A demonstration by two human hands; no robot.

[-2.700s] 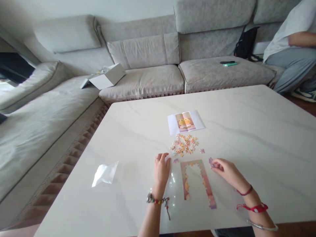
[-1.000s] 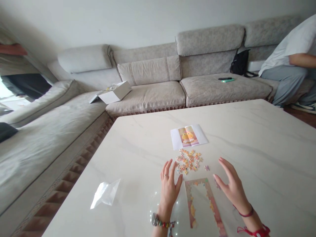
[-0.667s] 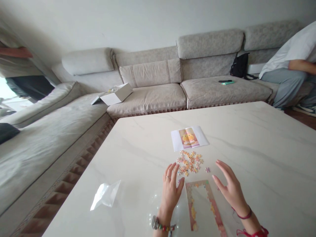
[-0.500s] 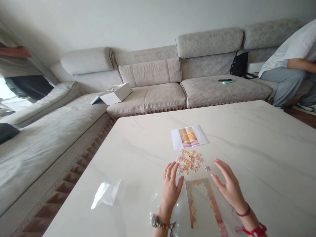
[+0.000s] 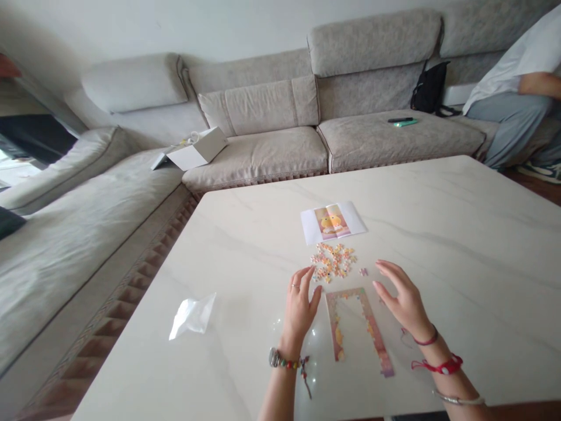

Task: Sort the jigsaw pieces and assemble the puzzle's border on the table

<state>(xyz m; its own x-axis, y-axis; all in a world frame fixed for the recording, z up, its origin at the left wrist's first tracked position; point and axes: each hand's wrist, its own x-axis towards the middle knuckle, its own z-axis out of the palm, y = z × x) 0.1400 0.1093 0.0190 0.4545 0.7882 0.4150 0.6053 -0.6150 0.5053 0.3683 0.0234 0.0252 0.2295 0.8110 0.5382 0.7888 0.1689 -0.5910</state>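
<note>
My left hand (image 5: 302, 301) is open beside the near left edge of a heap of loose jigsaw pieces (image 5: 335, 261), fingers bent and thumb apart. On the other side my right hand (image 5: 402, 297) is open too, its fingers spread from the thumb and nothing between them. A single jigsaw piece (image 5: 363, 272) lies by itself between the heap and my right hand. Between my forearms is a partly joined puzzle border (image 5: 374, 327), with a top and two sides around bare tabletop. Beyond the heap lies a creased paper sheet (image 5: 312, 227) printed with a yellow picture.
A clear plastic bag (image 5: 193, 316) lies on the marble-look table (image 5: 245, 245) at left. Behind stands a grey sofa (image 5: 263, 152) with a white box (image 5: 199, 149), a black bag (image 5: 430, 88) and a green object (image 5: 405, 123). A seated person (image 5: 521, 99) is at right.
The view has tipped down, so the table and sofa sit higher in the picture. Both hands keep nearly the same open pose beside the puzzle, and the pieces look unmoved.
</note>
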